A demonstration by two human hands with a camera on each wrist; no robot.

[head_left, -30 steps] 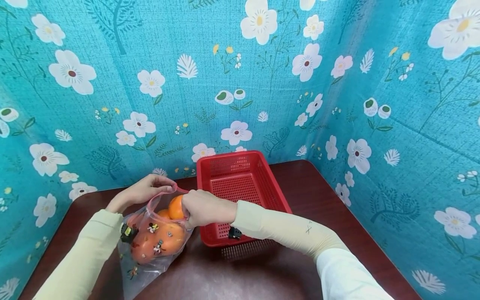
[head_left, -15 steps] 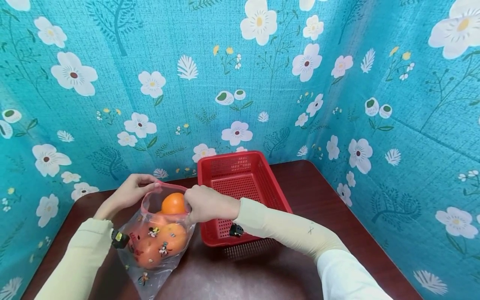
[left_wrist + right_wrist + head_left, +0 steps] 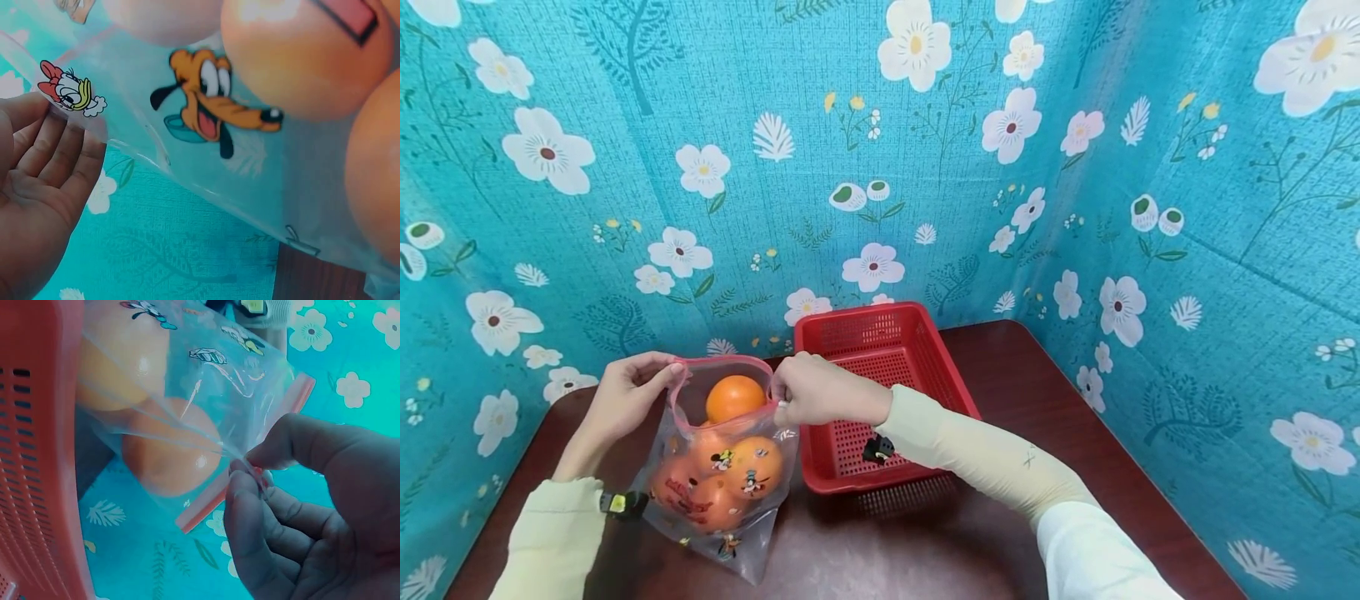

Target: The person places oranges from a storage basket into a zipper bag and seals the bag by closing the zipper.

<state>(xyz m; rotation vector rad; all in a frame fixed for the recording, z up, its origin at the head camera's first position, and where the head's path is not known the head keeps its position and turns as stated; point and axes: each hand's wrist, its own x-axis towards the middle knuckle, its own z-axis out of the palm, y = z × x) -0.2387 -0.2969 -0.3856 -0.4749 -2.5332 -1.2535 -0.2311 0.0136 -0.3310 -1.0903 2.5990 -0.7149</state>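
Observation:
A clear zip bag printed with cartoon figures holds several oranges. Its red-edged mouth gapes toward the back of the table. My left hand pinches the left side of that rim between thumb and fingers; in the left wrist view the left hand shows at the bag's edge. On the opposite side, my right hand pinches the rim next to the basket. Thumb and forefinger of the right hand close on the plastic in the right wrist view, gathering it into folds.
A red perforated basket stands just right of the bag, under my right forearm. The dark brown table meets a blue flowered cloth at its back and sides. Black wrist cameras sit on both sleeves.
My left hand has moved left and toward me along with the rim, spreading the mouth wider. The bag has shifted and straightened, and the top orange shows more fully. The right hand changed its grip slightly.

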